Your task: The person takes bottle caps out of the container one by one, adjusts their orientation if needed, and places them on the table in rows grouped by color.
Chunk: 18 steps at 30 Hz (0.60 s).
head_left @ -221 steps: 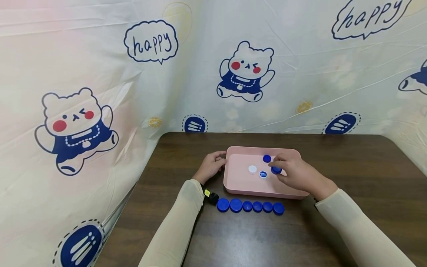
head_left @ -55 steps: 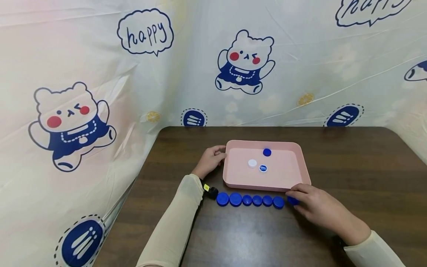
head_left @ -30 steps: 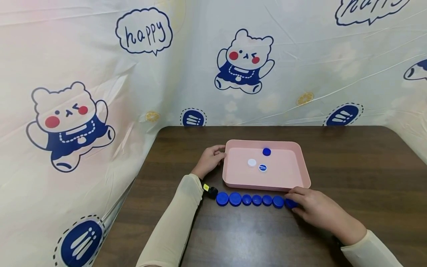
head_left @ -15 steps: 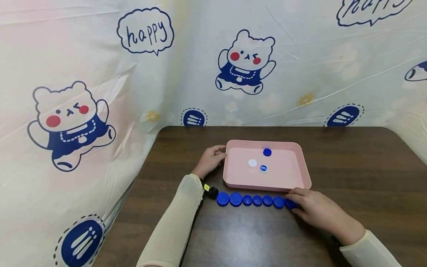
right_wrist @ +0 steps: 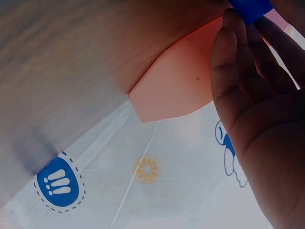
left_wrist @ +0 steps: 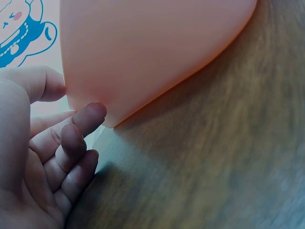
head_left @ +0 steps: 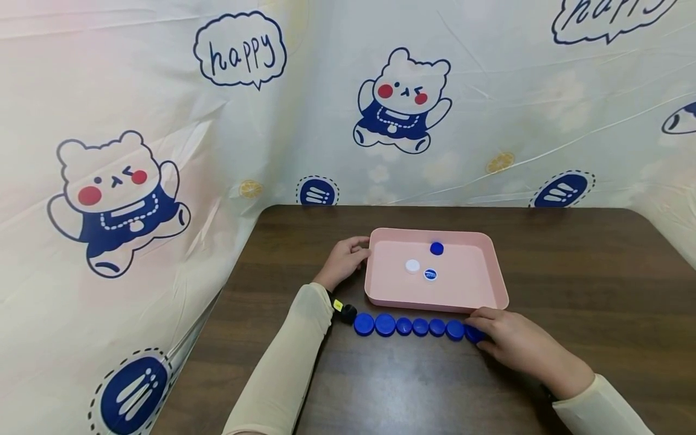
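Observation:
My right hand [head_left: 519, 344] pinches a blue bottle cap [head_left: 475, 334] on the table, at the right end of a row of several blue caps [head_left: 420, 327]. In the right wrist view, that blue cap [right_wrist: 251, 9] shows at the fingertips. At the left side of the pink tray [head_left: 435, 296], my left hand [head_left: 341, 264] holds the rim. The left wrist view has the thumb at the rim and a finger against the outer wall of the tray [left_wrist: 152, 47]. Inside the tray lie a blue cap [head_left: 437, 248], a white cap [head_left: 412, 266] and a white cap with blue print [head_left: 430, 275].
The row runs along the near side of the tray on a brown wooden table [head_left: 402, 386]. A black wrist camera [head_left: 348, 313] on the left wrist sits close to the row's left end. Behind the table hangs a printed curtain [head_left: 326, 121].
Earlier my right hand gripped a blue cap inside the tray. It has carried that cap out to the row's right end and slid it left against the last cap. My left hand stays put.

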Available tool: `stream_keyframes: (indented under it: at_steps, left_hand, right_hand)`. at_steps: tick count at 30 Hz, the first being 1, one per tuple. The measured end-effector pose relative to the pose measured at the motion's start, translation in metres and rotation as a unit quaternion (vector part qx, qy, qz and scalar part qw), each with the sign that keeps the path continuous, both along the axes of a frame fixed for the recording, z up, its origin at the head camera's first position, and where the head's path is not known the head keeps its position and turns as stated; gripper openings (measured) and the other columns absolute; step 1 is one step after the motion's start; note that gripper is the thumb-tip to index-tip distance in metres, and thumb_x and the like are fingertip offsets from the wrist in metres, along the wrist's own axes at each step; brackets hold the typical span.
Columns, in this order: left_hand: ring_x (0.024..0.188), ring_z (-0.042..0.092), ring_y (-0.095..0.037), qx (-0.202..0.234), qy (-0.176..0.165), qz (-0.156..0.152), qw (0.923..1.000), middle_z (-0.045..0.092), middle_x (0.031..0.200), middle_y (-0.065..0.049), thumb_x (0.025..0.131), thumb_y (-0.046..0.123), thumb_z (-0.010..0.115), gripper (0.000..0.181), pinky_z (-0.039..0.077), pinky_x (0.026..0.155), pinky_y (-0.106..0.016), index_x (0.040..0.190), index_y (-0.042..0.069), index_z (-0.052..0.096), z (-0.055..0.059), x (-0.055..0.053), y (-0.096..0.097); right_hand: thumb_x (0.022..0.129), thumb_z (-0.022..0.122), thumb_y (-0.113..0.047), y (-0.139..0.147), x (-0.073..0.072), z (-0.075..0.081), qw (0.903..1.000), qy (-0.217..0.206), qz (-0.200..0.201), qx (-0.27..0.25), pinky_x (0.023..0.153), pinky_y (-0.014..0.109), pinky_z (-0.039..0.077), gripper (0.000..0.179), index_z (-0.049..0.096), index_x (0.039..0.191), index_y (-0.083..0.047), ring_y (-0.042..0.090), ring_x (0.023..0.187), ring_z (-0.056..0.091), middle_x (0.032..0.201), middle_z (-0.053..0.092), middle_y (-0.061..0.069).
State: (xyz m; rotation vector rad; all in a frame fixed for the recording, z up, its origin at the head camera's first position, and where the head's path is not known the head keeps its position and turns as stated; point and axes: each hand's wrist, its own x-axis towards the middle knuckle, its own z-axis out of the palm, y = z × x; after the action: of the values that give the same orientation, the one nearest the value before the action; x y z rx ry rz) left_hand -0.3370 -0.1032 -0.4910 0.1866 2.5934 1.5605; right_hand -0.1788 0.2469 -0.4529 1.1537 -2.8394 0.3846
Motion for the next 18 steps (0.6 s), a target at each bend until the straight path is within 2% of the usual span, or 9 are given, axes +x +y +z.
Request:
stream_keyframes:
  at_steps: [4,13,18]
  left_hand:
    - [0.065,0.058,-0.023,-0.004,0.002,0.000,1.0000,0.063,0.072,-0.007,0.094,0.029,0.063,0.040,0.048,0.068,-0.035,0.132,0.017,0.061,0.0011,0.0006,0.0008]
    - [0.066,0.058,-0.023,-0.008,0.005,0.004,1.0000,0.062,0.072,-0.007,0.094,0.029,0.063,0.039,0.048,0.067,-0.035,0.131,0.017,0.061,0.0012,0.0013,0.0008]
    - [0.065,0.057,-0.022,-0.001,0.016,-0.003,0.9999,0.063,0.072,-0.006,0.093,0.027,0.063,0.040,0.047,0.064,-0.035,0.131,0.014,0.061,-0.0003,0.0008,0.0012]
  right_hand:
    - [0.072,0.084,-0.005,0.0003,0.0003,-0.0017,1.0000,0.008,0.001,-0.001,0.077,0.039,0.054,0.038,0.071,0.107,-0.004,0.019,0.090,0.066,0.102,0.066,0.003]
    - [0.073,0.083,-0.005,0.0005,0.0019,-0.0013,1.0000,-0.004,-0.005,0.001,0.078,0.039,0.054,0.039,0.071,0.110,-0.004,0.020,0.092,0.066,0.105,0.066,0.003]
    - [0.070,0.084,-0.004,0.0010,0.0022,-0.0018,0.9997,0.020,0.005,-0.009,0.077,0.038,0.054,0.040,0.071,0.108,-0.003,0.018,0.091,0.066,0.104,0.065,0.003]
